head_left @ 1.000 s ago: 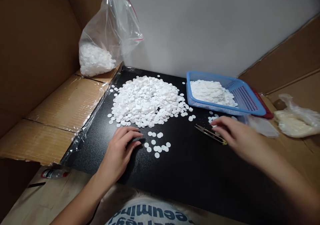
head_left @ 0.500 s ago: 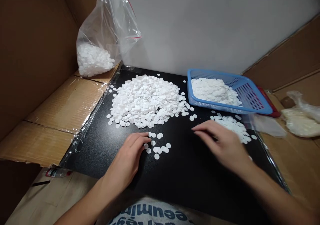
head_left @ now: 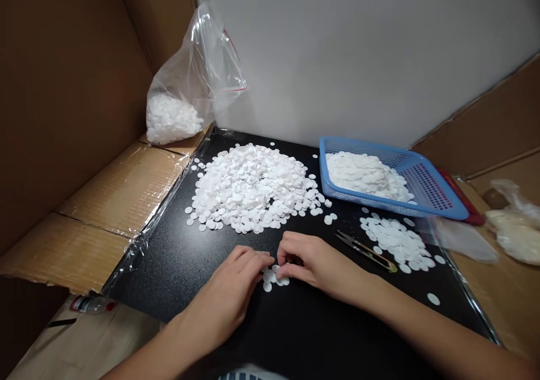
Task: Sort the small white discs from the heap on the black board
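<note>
A small cluster of thin white discs (head_left: pixel 270 279) lies on the black table top, between my two hands. From the left, my left hand (head_left: pixel 234 284) rests beside the cluster, fingers stretched forward and tips touching its edge. On the other side my right hand (head_left: pixel 310 259) is bent, thumb at the discs and a gap between thumb and forefinger. Neither hand visibly holds a disc; the undersides of the fingers are hidden. Beyond both hands spreads a large heap of white discs (head_left: pixel 248 189). Thread snips (head_left: pixel 367 250) lie right of my right hand.
A blue plastic basket (head_left: pixel 439 208) holding white discs stands at the back right. In front of it lies a smaller disc pile (head_left: pixel 399 242), with one loose disc (head_left: pixel 433 299) nearer me. A clear bag (head_left: pixel 172 118) of discs stands back left on cardboard (head_left: pixel 122 183).
My right hand has moved left to the small group of discs, uncovering the thread snips. The scattered discs are now gathered closer together between my hands. The view has tilted up slightly.
</note>
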Action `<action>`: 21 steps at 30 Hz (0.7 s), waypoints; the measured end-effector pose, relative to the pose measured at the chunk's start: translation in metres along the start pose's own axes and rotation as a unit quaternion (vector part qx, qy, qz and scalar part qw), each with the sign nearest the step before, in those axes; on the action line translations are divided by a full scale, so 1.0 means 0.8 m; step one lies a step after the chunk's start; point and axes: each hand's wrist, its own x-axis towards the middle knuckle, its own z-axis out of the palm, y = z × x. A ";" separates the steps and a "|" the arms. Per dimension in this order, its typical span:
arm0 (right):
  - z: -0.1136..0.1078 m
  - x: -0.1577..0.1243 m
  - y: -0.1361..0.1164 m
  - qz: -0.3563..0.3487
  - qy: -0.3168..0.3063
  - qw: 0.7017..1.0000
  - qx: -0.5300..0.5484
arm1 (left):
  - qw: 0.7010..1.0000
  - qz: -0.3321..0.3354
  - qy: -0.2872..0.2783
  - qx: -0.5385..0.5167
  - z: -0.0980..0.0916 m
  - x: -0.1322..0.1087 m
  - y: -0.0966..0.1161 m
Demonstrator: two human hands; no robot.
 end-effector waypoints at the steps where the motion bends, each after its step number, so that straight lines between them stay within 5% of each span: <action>1: -0.004 0.003 0.000 0.000 -0.007 1.000 -0.001 | 1.000 -0.003 -0.011 -0.012 -0.003 -0.001 0.002; 6: -0.009 0.034 0.012 -0.003 0.109 0.992 -0.060 | 0.999 0.012 -0.012 0.029 -0.023 0.017 -0.006; 9: -0.004 0.051 0.019 -0.008 0.121 0.986 -0.116 | 0.987 0.005 0.050 0.154 -0.032 0.043 -0.024; 11: 0.001 0.055 0.020 -0.031 0.122 0.982 -0.140 | 0.973 0.014 0.042 0.226 -0.033 0.059 -0.037; 16: 0.008 0.033 0.018 -0.093 0.122 0.975 -0.160 | 0.947 0.061 0.033 0.313 -0.023 0.073 -0.053; 21: 0.008 -0.003 0.020 -0.079 0.123 0.980 -0.138 | 0.950 0.106 0.035 0.290 -0.018 0.062 -0.048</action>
